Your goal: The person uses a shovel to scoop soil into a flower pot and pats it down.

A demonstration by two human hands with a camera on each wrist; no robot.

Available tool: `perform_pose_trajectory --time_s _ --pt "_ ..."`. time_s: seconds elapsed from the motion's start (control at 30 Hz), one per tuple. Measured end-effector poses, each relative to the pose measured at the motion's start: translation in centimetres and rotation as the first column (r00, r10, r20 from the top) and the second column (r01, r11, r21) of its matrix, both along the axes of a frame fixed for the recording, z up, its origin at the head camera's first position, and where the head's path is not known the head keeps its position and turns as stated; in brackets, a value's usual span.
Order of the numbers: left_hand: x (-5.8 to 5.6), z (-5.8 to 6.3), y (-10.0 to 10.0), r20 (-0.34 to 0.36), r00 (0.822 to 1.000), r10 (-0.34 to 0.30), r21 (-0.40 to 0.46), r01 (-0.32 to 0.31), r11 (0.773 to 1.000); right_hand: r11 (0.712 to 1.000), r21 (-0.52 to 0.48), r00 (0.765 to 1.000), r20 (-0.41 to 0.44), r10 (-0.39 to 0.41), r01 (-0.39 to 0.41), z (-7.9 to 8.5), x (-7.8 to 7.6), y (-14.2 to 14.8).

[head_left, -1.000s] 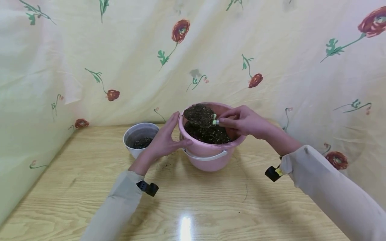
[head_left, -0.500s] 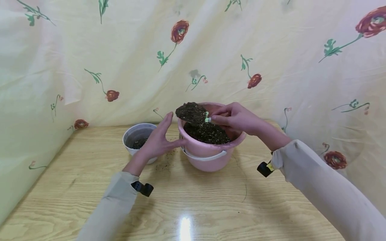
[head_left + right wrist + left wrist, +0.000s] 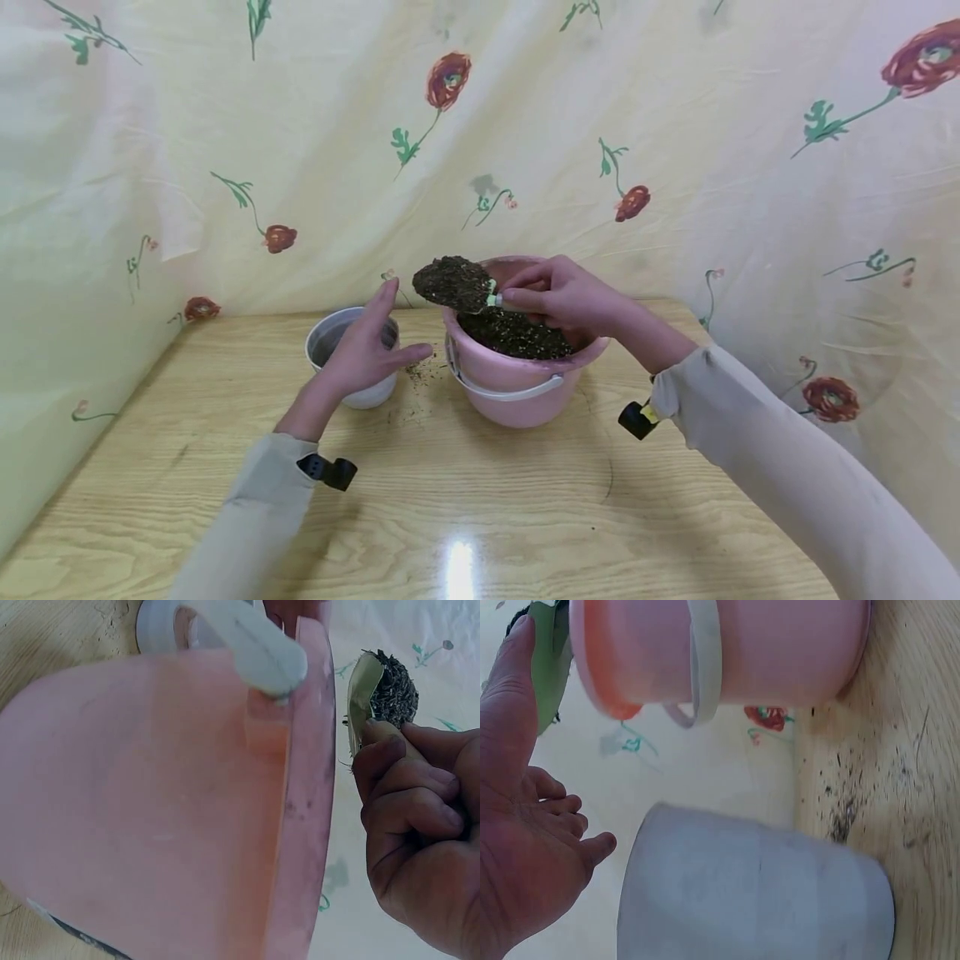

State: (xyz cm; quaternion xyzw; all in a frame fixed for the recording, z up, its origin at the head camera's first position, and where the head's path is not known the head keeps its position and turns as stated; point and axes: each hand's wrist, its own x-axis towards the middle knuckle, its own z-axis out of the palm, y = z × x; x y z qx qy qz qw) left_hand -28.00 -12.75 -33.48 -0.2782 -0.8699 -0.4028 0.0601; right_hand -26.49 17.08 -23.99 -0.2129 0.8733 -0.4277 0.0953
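Observation:
My right hand [image 3: 562, 296] grips the handle of a small green garden trowel [image 3: 363, 686]. Dark potting soil [image 3: 450, 283] is heaped on its blade, above the left rim of a pink bucket [image 3: 510, 410]. More soil [image 3: 521, 335] lies inside the bucket. My left hand [image 3: 360, 350] is raised in front of a white flowerpot [image 3: 377, 393], fingers extended and thumb spread toward the bucket, holding nothing. In the head view this hand hides much of the pot's interior. The left wrist view shows the pot's outer wall [image 3: 742, 885] apart from the hand.
Both containers stand on a wood-grain table [image 3: 480, 492], the pot left of the bucket. Spilled soil crumbs [image 3: 420, 375] lie between them. A white bail handle [image 3: 517, 392] hangs down the bucket's front. A flower-print cloth [image 3: 330, 125] rises behind the table.
My left hand has come off the bucket's rim and moved left in front of the flowerpot. The right hand has carried the loaded trowel left, from inside the bucket's rim to beyond its left edge.

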Motion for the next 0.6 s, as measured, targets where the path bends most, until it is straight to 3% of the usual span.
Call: perform_pose_trajectory --time_s 0.3,0.6 --pt "-0.2 -0.5 -2.3 -0.003 1.000 0.021 0.034 -0.021 0.999 1.000 0.024 1.000 -0.001 0.013 -0.013 0.1 0.2 -1.4" --pt "-0.1 -1.3 -3.6 -0.033 0.998 0.051 0.050 -0.050 0.998 0.997 -0.032 0.997 0.017 0.078 -0.077 0.3 0.0 -3.6"
